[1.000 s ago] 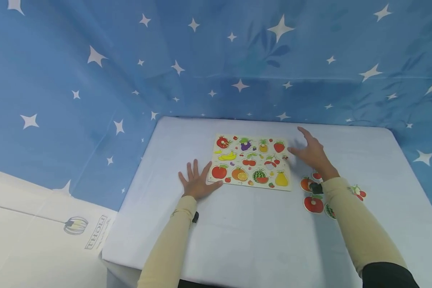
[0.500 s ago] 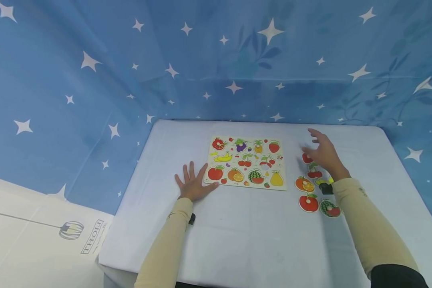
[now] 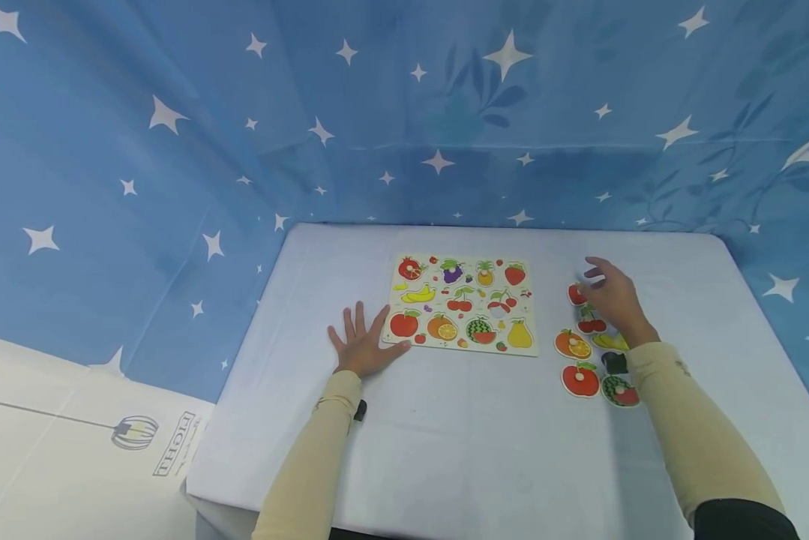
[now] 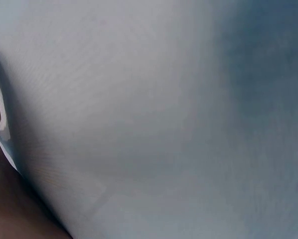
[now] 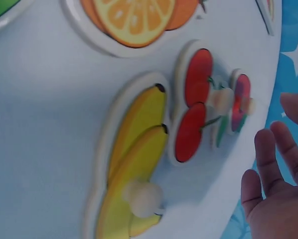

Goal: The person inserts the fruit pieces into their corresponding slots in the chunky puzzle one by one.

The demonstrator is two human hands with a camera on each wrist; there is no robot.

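My left hand (image 3: 364,346) lies flat with fingers spread, thumb and forefinger at the lower left corner of the fruit puzzle board (image 3: 468,349). In the left wrist view only part of this hand shows at the lower left. My right hand (image 3: 616,301) hovers with fingers bent and nothing held, fingertips close over a strawberry puzzle piece (image 3: 576,294). The right wrist view shows the knob on that strawberry piece (image 5: 241,97) just short of the loose fingers. Nearby lie the cherry piece (image 5: 191,129) and the banana piece (image 5: 134,149), both knobbed.
Also loose on the right of the white table (image 3: 471,435) are an orange piece (image 3: 571,345), an apple piece (image 3: 581,381) and a watermelon piece (image 3: 621,391), partly under the right sleeve (image 3: 701,420). A blue starry curtain (image 3: 377,97) hangs behind the table.
My right hand has moved right, from beside the board to over the strawberry piece, its fingers drawing closer together. The left hand stays at the board's corner. The head view has shifted slightly.
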